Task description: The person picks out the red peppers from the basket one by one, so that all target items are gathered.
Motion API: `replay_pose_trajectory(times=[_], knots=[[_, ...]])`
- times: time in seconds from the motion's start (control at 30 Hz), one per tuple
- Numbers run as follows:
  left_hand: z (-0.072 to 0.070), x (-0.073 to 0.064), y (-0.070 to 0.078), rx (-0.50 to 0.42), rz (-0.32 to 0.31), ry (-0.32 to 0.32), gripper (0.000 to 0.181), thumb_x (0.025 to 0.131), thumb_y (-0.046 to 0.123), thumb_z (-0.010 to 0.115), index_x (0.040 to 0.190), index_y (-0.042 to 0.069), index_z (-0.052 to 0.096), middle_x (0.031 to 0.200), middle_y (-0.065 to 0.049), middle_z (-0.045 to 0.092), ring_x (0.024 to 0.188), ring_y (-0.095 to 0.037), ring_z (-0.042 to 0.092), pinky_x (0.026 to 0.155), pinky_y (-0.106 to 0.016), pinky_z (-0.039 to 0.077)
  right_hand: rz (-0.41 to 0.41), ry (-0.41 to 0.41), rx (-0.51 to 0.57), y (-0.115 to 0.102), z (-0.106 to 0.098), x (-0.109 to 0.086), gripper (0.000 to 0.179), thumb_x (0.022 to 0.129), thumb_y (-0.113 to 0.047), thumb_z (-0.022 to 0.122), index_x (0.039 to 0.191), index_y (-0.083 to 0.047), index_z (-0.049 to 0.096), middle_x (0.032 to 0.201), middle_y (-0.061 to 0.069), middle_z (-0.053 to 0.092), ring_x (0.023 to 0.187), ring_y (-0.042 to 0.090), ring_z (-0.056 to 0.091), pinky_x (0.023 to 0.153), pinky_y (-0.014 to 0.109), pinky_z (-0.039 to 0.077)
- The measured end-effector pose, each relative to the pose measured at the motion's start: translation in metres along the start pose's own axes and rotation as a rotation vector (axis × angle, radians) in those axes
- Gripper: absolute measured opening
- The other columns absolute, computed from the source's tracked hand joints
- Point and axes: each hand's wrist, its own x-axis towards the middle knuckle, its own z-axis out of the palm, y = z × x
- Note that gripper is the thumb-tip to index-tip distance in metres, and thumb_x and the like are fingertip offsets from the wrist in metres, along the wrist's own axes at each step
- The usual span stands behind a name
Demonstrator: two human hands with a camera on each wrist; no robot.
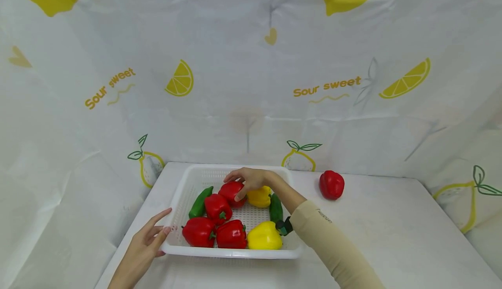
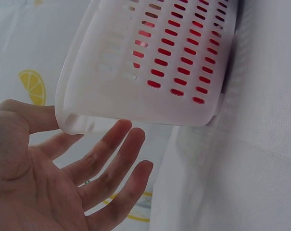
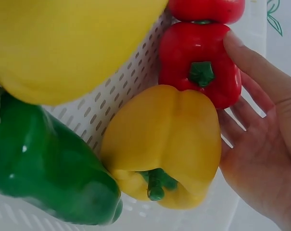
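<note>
A white perforated plastic basket (image 1: 231, 252) holds several red bell peppers, two yellow ones and two long green peppers. My right hand (image 1: 251, 180) reaches over the basket's back part and grips a red bell pepper (image 1: 231, 193). In the right wrist view the thumb lies against this red pepper (image 3: 200, 62), with the other fingers behind it. A yellow bell pepper (image 3: 164, 144) sits right beside that hand. At the basket's front left corner is my left hand (image 1: 139, 247), fingers spread and fingertips at the rim. The left wrist view shows these fingers (image 2: 109, 178) loosely extended beside the basket wall (image 2: 150, 103).
One more red bell pepper (image 1: 331, 185) lies on the white table (image 1: 392, 228), right of the basket. Inside the basket, a green pepper (image 1: 201, 202) leans along the left wall and a yellow pepper (image 1: 265, 236) sits front right. A lemon-printed sheet (image 1: 243, 62) hangs behind.
</note>
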Motion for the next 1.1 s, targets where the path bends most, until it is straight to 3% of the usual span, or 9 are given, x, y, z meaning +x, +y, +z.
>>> replay_pose_trajectory(times=[0.47,1.1], knots=[[0.000,0.000,0.000,-0.015,-0.017,-0.002,0.063,0.107,0.043,0.067,0.164,0.026,0.045,0.138,-0.024,0.071,0.113,-0.031,0.076,0.081,-0.048,0.069,-0.095,0.044,0.009,0.001,-0.001,-0.003,0.064,0.090,0.001,0.082,0.149,-0.008,0.058,0.153,0.016,0.062,0.134,0.033,0.059,0.107,0.040,0.062],[0.000,0.001,-0.001,-0.011,-0.029,-0.003,0.063,0.107,0.044,0.067,0.164,0.028,0.044,0.138,-0.022,0.071,0.115,-0.030,0.075,0.082,-0.048,0.068,-0.174,0.153,0.018,-0.013,-0.025,-0.035,0.068,0.090,-0.017,0.079,0.153,-0.009,0.057,0.153,0.016,0.060,0.131,0.032,0.061,0.099,0.038,0.065]])
